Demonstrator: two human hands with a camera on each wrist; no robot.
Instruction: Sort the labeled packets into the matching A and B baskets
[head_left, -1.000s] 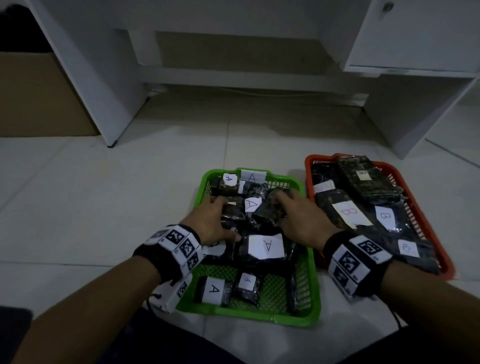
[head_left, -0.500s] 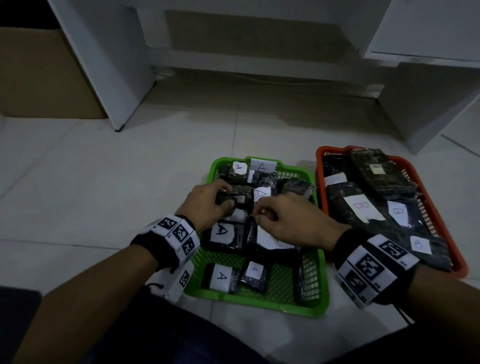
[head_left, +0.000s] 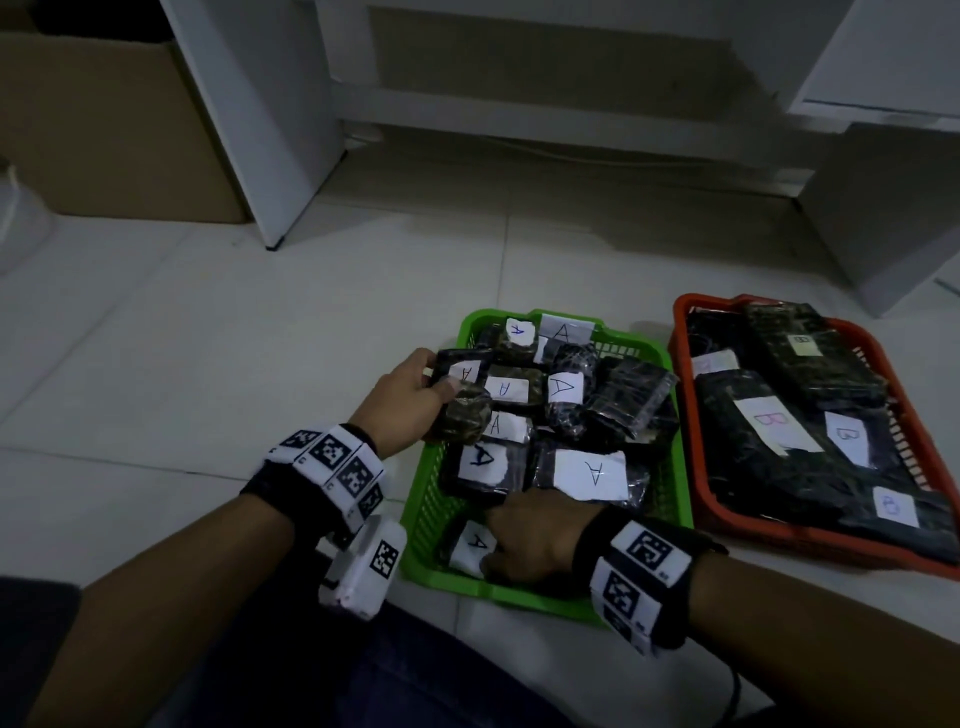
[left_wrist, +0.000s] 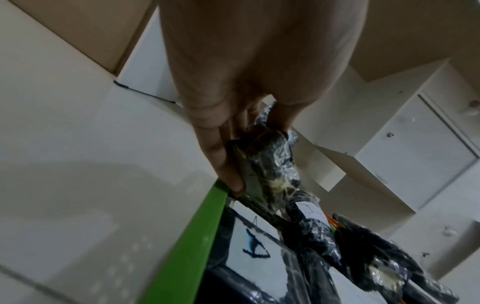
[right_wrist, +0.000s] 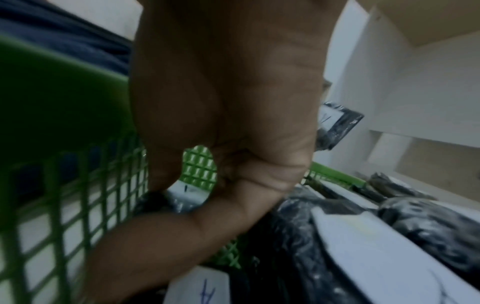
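The green basket (head_left: 519, 597) holds several dark wrapped packets with white A labels. The orange basket (head_left: 681, 374) to its right holds B-labelled packets (head_left: 769, 421). My left hand (head_left: 439, 371) is at the green basket's left rim and grips a mottled dark packet (head_left: 465, 421), with an A-labelled packet (head_left: 462, 370) against its fingers. In the left wrist view its fingers (left_wrist: 226, 164) and thumb clamp that packet (left_wrist: 270, 164). My right hand (head_left: 496, 540) reaches into the near end of the green basket, its curled fingers pinching a small dark packet (right_wrist: 155, 202) beside an A packet (head_left: 475, 545).
Both baskets sit side by side on pale floor tiles (head_left: 234, 364). White desk legs (head_left: 260, 130) and a drawer unit (head_left: 883, 156) stand behind, with a cardboard box (head_left: 104, 130) at the far left. My legs in dark trousers (head_left: 311, 675) are just in front of the green basket.
My left hand has drawn back to the green basket's left rim with a packet in it. My right hand has moved from the basket's middle to its near end.
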